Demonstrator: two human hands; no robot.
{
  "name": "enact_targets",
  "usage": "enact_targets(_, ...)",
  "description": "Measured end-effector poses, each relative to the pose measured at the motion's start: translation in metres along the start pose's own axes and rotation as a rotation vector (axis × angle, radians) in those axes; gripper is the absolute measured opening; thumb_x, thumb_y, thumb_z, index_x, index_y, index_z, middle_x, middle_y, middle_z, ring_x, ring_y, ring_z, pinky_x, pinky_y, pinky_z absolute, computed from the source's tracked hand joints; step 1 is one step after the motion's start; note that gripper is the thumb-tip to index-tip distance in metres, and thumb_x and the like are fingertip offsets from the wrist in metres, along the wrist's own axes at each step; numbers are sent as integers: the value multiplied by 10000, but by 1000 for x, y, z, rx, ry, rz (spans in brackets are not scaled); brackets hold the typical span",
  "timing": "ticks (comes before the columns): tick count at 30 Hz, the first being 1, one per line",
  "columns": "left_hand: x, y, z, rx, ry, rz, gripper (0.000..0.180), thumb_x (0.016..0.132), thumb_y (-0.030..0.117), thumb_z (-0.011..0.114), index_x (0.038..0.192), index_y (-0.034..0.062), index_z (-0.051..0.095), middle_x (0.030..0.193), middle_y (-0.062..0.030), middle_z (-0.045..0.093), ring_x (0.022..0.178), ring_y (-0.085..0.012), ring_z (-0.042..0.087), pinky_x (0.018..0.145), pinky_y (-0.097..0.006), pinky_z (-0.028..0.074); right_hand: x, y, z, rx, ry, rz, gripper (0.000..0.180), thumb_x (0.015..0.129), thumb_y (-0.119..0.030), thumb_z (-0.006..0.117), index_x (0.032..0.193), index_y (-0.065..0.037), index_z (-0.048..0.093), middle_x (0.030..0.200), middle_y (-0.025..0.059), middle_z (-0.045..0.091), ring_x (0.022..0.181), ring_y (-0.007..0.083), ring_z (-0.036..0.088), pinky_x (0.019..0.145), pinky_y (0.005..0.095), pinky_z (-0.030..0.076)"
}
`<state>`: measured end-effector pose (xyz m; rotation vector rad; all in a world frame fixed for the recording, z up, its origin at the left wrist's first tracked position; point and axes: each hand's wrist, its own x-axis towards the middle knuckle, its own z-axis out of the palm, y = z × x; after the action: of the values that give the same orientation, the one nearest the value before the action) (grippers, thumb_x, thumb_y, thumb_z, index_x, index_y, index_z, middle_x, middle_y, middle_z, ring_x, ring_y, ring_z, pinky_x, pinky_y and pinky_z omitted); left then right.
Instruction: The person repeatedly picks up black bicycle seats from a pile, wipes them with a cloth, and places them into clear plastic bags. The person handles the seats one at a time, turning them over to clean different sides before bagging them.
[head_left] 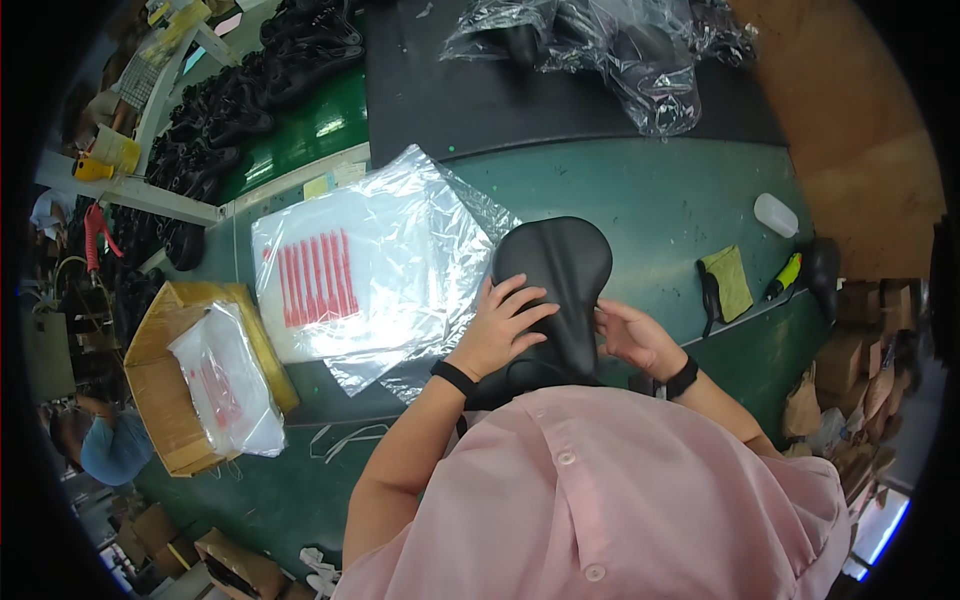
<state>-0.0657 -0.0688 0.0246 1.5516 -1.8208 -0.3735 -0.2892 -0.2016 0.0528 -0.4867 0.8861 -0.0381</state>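
Observation:
A black bicycle saddle point(556, 262) rests on the green table right in front of me, its wide end away from me and its nose toward my body. Across the saddle's left side lies my left hand point(504, 322), fingers spread flat on the cover. My right hand point(634, 336) is at the saddle's right edge, fingers loosely bent with the tips by the rim; whether they pinch it is hard to see. Left of the saddle, a stack of clear plastic bags point(380, 265) with red print lies flat, partly reaching under the saddle's edge. My body hides whatever is below the nose.
A cardboard box point(160, 300) with more plastic bags point(230, 380) stands at the left. Bagged saddles point(650, 70) lie on a black mat point(410, 100) at the back. A yellow-green cloth point(728, 282), a cutter-like tool point(784, 276) and a white container point(776, 215) sit at right.

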Motion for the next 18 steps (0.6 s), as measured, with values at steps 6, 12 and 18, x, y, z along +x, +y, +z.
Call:
enact_targets(6, -7, -47, -6, 395, 421, -744, 637, 742, 162, 686, 1298, -5, 423, 1289, -226, 462, 1187, -396, 409, 980, -498, 364, 7, 28, -10, 126, 94, 177, 391, 919, -290, 606, 1217, -42, 557, 1153, 84, 617, 1000, 203, 591, 903, 366, 463)
enact_targets(12, -15, -84, -25, 539, -118, -1058, 564, 752, 212, 695, 1218, -11, 470, 1237, -256, 487, 1139, -406, 479, 824, -450, 481, 28, 44, -11, 187, -213, 217, 462, 934, -264, 581, 1297, 3, 477, 1215, 147, 586, 1137, 251, 568, 1002, 390, 439)
enact_targets(18, -48, -120, -39, 122, 65, -991, 558, 780, 224, 692, 1202, -64, 468, 1135, -246, 517, 1043, -388, 515, 790, -437, 511, 9, 57, -2, 364, -350, 199, 591, 899, -315, 588, 1370, -8, 404, 1241, 129, 552, 1121, 262, 565, 983, 383, 459)
